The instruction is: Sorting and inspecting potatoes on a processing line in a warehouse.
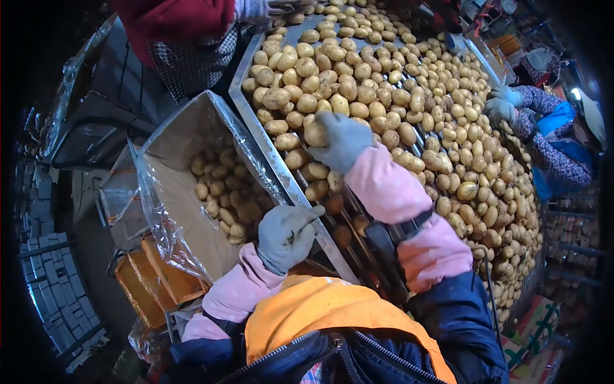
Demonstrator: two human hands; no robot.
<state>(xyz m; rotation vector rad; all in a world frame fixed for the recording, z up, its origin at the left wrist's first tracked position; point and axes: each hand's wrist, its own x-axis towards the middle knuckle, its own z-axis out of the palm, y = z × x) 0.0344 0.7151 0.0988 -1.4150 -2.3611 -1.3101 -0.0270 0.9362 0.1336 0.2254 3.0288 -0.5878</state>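
Potatoes point(409, 96) lie heaped across a wide sorting table with metal rollers. My right hand point(344, 142), in a grey glove, reaches over the table's left side, its fingers curled round a potato point(314, 134). By the metal rim point(300, 192) of the table is my left hand point(284, 238), gloved too. One of its digits stretches over the rim while the others bend loosely, and nothing shows in it. Left of the rim stands a box point(185, 166) lined with clear plastic, partly filled with potatoes point(224, 189).
A person in a red sleeve point(173, 25) stands at the far left of the table. Another person's gloved hands point(505, 102) touch the potatoes at the right. An orange crate point(150, 281) sits beside the lined box; stacked grey blocks point(61, 288) are farther left.
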